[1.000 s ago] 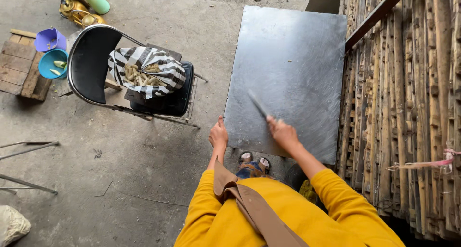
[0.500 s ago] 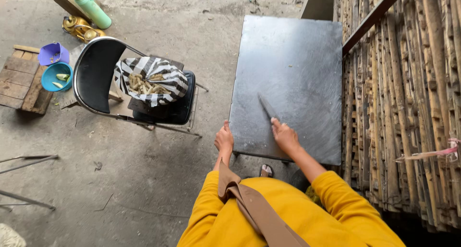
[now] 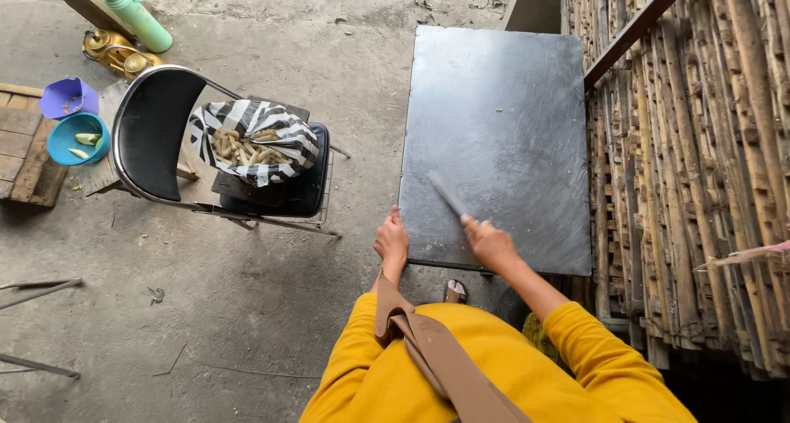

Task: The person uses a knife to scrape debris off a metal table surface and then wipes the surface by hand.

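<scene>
A dark grey metal table (image 3: 502,102) stands in front of me. My right hand (image 3: 487,242) grips a knife (image 3: 448,197) whose blade lies low over the table's near part, pointing up and left. My left hand (image 3: 392,240) rests at the table's near left edge with fingers together, holding nothing. Yellow sleeves and a brown strap fill the bottom of the view.
A black folding chair (image 3: 156,135) to the left carries a black-and-white striped bag (image 3: 255,139) full of pale stick-shaped pieces. Further left sit a blue bowl (image 3: 76,139), a purple cup (image 3: 66,98), a green bottle (image 3: 136,16) and a wooden pallet (image 3: 20,151). Stacked bamboo poles (image 3: 699,160) line the right.
The view has shifted slightly. My right hand with the knife stays over the table's near part; my left hand has moved closer to the table's left edge.
</scene>
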